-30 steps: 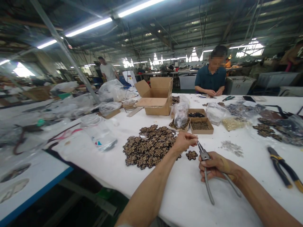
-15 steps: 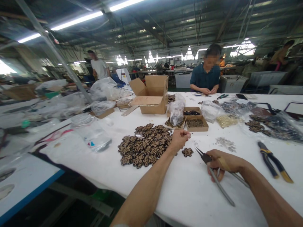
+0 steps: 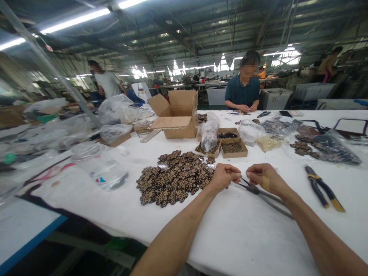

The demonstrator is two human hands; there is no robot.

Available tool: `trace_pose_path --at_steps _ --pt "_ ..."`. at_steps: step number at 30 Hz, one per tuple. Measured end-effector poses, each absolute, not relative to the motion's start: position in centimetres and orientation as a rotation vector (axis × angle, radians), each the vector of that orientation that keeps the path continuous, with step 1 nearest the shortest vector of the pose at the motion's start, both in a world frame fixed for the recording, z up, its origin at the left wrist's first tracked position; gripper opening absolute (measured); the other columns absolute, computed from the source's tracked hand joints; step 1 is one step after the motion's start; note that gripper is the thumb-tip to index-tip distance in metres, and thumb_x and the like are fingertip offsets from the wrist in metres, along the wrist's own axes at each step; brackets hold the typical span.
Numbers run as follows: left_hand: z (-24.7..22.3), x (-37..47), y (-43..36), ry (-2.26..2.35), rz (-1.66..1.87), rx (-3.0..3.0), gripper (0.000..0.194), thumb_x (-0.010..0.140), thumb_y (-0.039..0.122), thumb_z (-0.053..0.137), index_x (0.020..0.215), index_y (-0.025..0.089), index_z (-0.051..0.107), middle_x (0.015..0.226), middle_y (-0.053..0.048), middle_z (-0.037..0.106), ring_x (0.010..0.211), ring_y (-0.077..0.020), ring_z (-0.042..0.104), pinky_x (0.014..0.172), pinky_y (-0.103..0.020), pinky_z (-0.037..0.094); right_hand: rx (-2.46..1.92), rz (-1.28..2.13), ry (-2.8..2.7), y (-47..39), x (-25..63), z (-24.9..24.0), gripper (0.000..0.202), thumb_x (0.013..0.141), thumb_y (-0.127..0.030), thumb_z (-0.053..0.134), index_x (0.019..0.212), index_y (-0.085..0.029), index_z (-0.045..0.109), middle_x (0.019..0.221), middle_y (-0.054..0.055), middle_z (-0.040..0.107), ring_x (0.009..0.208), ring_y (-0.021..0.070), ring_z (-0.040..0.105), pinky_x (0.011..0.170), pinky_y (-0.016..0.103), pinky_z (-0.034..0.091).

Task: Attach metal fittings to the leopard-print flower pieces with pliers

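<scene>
My left hand (image 3: 225, 177) is closed in a pinch beside the pile of leopard-print flower patches (image 3: 175, 178); whatever its fingertips hold is too small to make out. Close to it, my right hand (image 3: 266, 178), with a tan strip round a finger, has thumb and forefinger pinched together. Slim-nosed pliers (image 3: 253, 189) lie under that hand, seemingly kept in its lower fingers, which are hidden. Their jaws point left towards my left fingertips, and their grey handles run back below my right wrist. The single flower patch is hidden.
Yellow-and-black pliers (image 3: 324, 188) lie at the right. Behind my hands stand small cardboard trays (image 3: 234, 149) of tiny parts, bagged pieces and an open carton (image 3: 179, 132). A clear plastic jar (image 3: 99, 165) is at the left. A co-worker (image 3: 243, 90) works across the table.
My right hand has come up and left to meet my left hand, its thumb and forefinger now pinched. The slim-nosed pliers' handles have swung closer together. The view has shifted slightly right.
</scene>
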State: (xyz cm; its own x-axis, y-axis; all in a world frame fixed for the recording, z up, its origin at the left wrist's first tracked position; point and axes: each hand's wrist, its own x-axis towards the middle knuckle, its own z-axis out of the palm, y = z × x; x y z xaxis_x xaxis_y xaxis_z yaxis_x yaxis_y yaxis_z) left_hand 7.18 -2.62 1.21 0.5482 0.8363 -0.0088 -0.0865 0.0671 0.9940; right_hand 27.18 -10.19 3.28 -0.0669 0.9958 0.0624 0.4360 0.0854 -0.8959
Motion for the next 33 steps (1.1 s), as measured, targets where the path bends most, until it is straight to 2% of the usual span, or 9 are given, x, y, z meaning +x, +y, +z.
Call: trace_pose_path --at_steps 3,8,16,23,26,28,30,33 --pt "1.5 7.4 -3.0 0.752 0.783 1.306 0.050 0.055 0.041 0.094 0.084 0.006 0.072 0.064 -0.009 0.072 0.056 -0.0179 0.069 0.058 -0.030 0.058 -1.349 1.097 -1.503 -10.1 26.6 2.7 0.034 0.084 -0.045 0.066 0.091 -0.012 0.072 0.070 0.006 0.069 0.059 0.0169 0.059 0.055 0.027 0.045" --pt "2.1 7.7 -3.5 0.795 0.767 1.253 0.054 0.050 0.039 0.097 0.084 0.007 0.069 0.062 -0.009 0.072 0.056 -0.0201 0.071 0.056 -0.030 0.059 -1.278 1.151 -1.479 -10.4 26.1 2.7 0.032 0.085 -0.042 0.067 0.087 -0.011 0.073 0.068 0.005 0.066 0.059 0.0145 0.055 0.055 0.026 0.043" --pt "2.1 7.6 -3.6 0.804 0.803 1.180 0.056 0.048 0.036 0.098 0.081 0.007 0.064 0.057 -0.007 0.070 0.050 -0.0194 0.069 0.049 -0.027 0.056 -1.294 1.004 -1.630 -10.7 26.4 3.6 0.029 0.087 -0.039 0.065 0.086 -0.012 0.076 0.069 0.005 0.068 0.062 0.0155 0.056 0.057 0.026 0.043" --pt "1.8 7.8 -3.8 0.787 0.741 1.146 0.052 0.051 0.035 0.097 0.080 0.007 0.064 0.061 -0.008 0.070 0.054 -0.0191 0.069 0.054 -0.030 0.058 -1.453 0.872 -1.637 -10.5 25.7 2.5 0.029 0.083 -0.041 0.063 0.082 -0.014 0.072 0.070 0.005 0.069 0.061 0.0164 0.059 0.055 0.026 0.045" --pt "3.3 6.0 -2.5 0.777 0.657 1.358 0.047 0.062 0.040 0.090 0.085 0.007 0.068 0.070 -0.011 0.072 0.060 -0.0190 0.070 0.059 -0.031 0.057 -1.536 0.866 -1.532 -10.3 25.9 1.9 0.031 0.082 -0.043 0.063 0.083 -0.014 0.071 0.071 0.005 0.068 0.059 0.0162 0.059 0.052 0.025 0.044" --pt "4.7 4.3 -1.3 0.874 0.654 1.666 0.043 0.067 0.041 0.086 0.088 0.008 0.071 0.071 -0.009 0.071 0.060 -0.0164 0.067 0.060 -0.027 0.053 -1.557 0.871 -1.445 -10.2 26.4 1.7 0.029 0.081 -0.042 0.062 0.084 -0.014 0.071 0.072 0.005 0.067 0.060 0.0162 0.059 0.052 0.024 0.045" --pt "5.7 2.9 -0.5 1.025 0.632 2.018 0.042 0.062 0.041 0.088 0.086 0.011 0.073 0.071 -0.006 0.070 0.061 -0.0152 0.063 0.060 -0.026 0.049 -1.559 0.855 -1.399 -10.0 26.8 1.5 0.027 0.080 -0.039 0.062 0.084 -0.014 0.070 0.073 0.005 0.067 0.062 0.0164 0.060 0.052 0.024 0.045" --pt "5.7 2.2 -0.4 1.182 0.441 2.390 0.041 0.050 0.043 0.093 0.073 0.016 0.073 0.071 -0.006 0.070 0.066 -0.0194 0.063 0.064 -0.028 0.046 -1.574 0.826 -1.426 -10.0 26.9 1.4 0.026 0.080 -0.039 0.062 0.083 -0.014 0.069 0.068 0.004 0.066 0.058 0.0156 0.058 0.051 0.024 0.043"
